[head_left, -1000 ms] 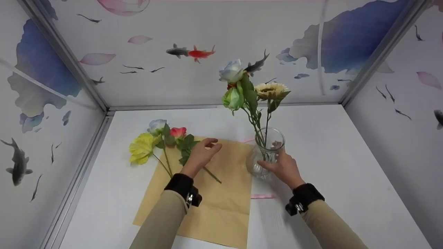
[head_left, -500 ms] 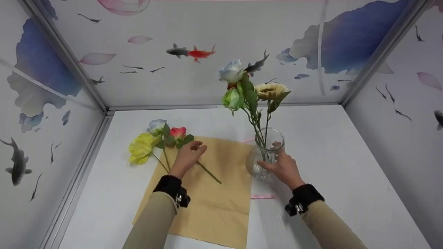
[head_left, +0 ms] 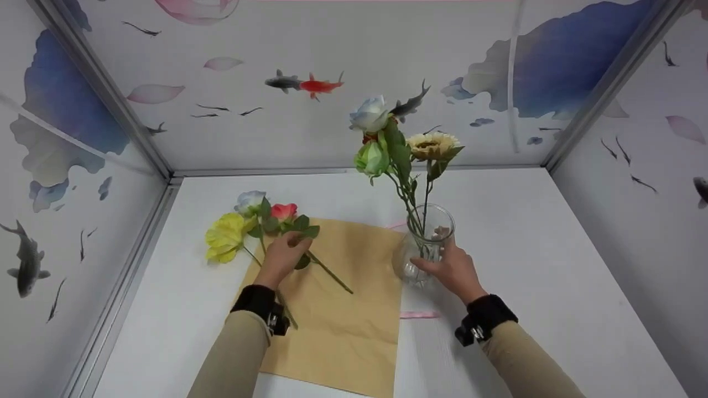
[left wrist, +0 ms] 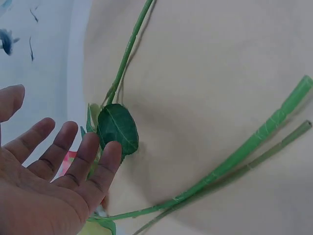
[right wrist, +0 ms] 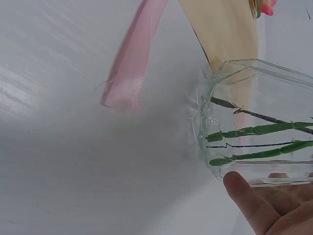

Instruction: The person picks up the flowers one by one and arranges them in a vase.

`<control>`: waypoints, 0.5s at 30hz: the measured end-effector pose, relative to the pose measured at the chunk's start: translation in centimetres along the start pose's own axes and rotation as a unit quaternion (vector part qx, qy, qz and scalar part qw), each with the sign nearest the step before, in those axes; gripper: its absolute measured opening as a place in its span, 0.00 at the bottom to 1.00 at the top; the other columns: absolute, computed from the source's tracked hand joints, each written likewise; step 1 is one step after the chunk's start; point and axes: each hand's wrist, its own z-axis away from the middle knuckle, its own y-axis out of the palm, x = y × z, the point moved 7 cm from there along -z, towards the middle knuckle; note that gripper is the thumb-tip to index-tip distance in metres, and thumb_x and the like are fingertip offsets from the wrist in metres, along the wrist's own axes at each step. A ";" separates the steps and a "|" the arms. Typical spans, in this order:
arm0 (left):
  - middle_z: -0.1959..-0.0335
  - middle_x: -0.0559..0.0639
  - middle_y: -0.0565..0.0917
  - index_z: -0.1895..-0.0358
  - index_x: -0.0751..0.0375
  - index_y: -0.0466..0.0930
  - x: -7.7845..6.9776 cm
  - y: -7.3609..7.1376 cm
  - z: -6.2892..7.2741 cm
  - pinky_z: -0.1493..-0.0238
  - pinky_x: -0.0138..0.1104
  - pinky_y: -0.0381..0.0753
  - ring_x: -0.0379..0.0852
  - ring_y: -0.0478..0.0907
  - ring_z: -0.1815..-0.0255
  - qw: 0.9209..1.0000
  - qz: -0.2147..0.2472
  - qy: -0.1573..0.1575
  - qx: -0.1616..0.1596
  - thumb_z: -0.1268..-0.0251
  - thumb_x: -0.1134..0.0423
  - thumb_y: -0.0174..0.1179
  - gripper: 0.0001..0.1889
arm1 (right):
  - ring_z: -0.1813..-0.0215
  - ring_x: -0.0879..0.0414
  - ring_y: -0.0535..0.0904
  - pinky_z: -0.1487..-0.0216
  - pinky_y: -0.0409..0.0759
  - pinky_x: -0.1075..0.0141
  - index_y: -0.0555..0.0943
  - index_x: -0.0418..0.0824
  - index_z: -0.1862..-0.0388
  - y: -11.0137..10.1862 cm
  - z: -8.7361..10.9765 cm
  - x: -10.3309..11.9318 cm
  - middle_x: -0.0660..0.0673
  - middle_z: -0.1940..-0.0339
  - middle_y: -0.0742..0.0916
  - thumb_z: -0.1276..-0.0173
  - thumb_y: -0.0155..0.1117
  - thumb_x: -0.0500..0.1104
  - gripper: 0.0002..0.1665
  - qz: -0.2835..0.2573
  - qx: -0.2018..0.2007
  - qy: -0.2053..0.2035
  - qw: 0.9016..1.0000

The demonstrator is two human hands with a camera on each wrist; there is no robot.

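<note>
My left hand (head_left: 281, 260) is over the leafy stem of a red flower (head_left: 285, 211). In the left wrist view its fingers are spread and slightly bent beside a dark green leaf (left wrist: 118, 128); contact with it is unclear. A yellow flower (head_left: 225, 239) and a pale blue rose (head_left: 250, 202) lie left of the red one. My right hand (head_left: 456, 271) holds the clear glass vase (right wrist: 259, 88) by its right side. Standing in the vase are a white-blue rose (head_left: 369, 114), a green rose (head_left: 373, 159) and a cream sunflower (head_left: 434, 146); their stem ends show through the glass.
Brown kraft paper (head_left: 343, 326) lies under the loose stems, left of the vase. A pink ribbon (head_left: 419, 314) pokes out beside the paper on the white table (head_left: 531, 249). Printed panels (head_left: 232, 132) enclose the table's back and sides.
My left hand has moved left and slightly nearer, from over the paper to the red flower's leaves. My right hand and the vase have stayed put.
</note>
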 end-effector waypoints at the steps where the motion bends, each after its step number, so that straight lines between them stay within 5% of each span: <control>1: 0.31 0.64 0.74 0.27 0.63 0.70 0.2 -0.2 0.0 0.35 0.53 0.74 0.61 0.72 0.30 1.000 -0.001 -0.004 -0.003 0.21 0.46 0.54 0.30 | 0.40 0.31 0.80 0.42 0.78 0.41 0.61 0.38 0.26 0.0 0.0 0.0 0.24 0.41 0.83 0.40 0.77 0.61 0.54 0.000 0.000 0.001 1.000; 15: 0.33 0.65 0.74 0.27 0.60 0.70 3.5 -3.9 0.2 0.40 0.52 0.75 0.62 0.74 0.36 0.998 0.001 -0.037 -0.052 0.20 0.46 0.51 0.29 | 0.39 0.30 0.80 0.42 0.78 0.40 0.59 0.38 0.25 -0.1 0.1 0.0 0.23 0.40 0.82 0.41 0.76 0.64 0.58 0.004 0.002 0.001 1.000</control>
